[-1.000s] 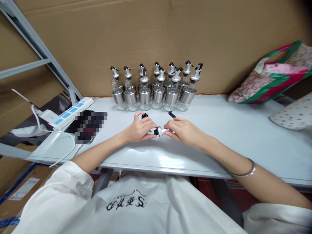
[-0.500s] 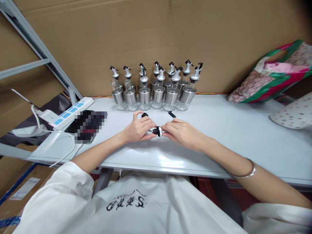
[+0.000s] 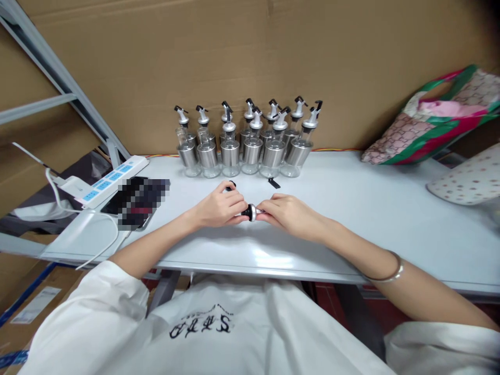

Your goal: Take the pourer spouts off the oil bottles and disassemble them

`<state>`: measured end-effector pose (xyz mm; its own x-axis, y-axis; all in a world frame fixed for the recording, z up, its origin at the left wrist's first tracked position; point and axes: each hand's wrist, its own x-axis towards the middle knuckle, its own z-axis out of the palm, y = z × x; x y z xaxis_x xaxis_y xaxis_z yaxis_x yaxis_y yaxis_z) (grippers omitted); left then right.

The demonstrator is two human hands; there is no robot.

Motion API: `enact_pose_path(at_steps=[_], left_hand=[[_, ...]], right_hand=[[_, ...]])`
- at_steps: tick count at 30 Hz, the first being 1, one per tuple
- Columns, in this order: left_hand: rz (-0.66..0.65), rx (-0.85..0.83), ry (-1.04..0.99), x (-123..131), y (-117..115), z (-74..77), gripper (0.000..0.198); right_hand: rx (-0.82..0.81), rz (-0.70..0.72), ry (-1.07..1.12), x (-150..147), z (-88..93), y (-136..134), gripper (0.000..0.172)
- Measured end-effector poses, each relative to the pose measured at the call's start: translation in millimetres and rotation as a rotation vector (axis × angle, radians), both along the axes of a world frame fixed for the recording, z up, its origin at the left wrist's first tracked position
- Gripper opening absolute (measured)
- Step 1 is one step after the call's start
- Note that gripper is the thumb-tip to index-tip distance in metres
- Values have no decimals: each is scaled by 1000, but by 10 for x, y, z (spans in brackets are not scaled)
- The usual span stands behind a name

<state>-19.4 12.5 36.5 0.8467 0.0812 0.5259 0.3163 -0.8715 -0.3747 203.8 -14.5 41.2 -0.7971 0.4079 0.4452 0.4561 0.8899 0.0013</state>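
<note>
Between my hands, above the front half of the table, lies a pourer spout on its side, with a silver collar and a black stopper. My left hand is closed around the stopper end. Fingers of my right hand pinch the silver nozzle end and hide most of it. A small black flip cap rests on the table just beyond my right hand. Another black part shows partly behind my left fingers. Several glass bottles with steel sleeves stand behind, most topped with silver pourers.
On the left of the white table are a power strip and a phone with a white cable. A patterned bag and a dotted white object are at the right. Cardboard stands behind the bottles.
My left fingers have closed in along the black stopper, so less of it shows. The camera view has shifted slightly; the bottles stand as before.
</note>
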Motion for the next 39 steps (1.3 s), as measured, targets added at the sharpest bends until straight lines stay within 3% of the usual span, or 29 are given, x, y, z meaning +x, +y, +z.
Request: enact_pose_path(at_steps=[5, 9, 14, 18, 24, 30, 34, 39], left_hand=[[-1, 76, -44, 7, 3, 41, 30], [44, -64, -7, 12, -10, 34, 28], [73, -418, 1, 32, -64, 86, 27], [88, -811, -35, 58, -165, 186, 32], [-24, -1394, -105, 65, -277, 251, 53], [-143, -1751, -130, 83, -269, 213, 58], [-121, -1790, -164, 86, -271, 188, 57], [-29, -1502, -166, 79, -254, 181, 62]], right_hand=[[118, 19, 26, -9, 22, -2, 36], [241, 25, 28, 15, 28, 16, 32], [383, 36, 20, 34, 78, 17, 26], [536, 41, 22, 39, 139, -25, 21], [701, 83, 81, 49, 184, -83, 19], [752, 121, 108, 66, 189, -106, 15], [740, 136, 108, 77, 188, -95, 17], [671, 139, 111, 74, 174, -70, 24]])
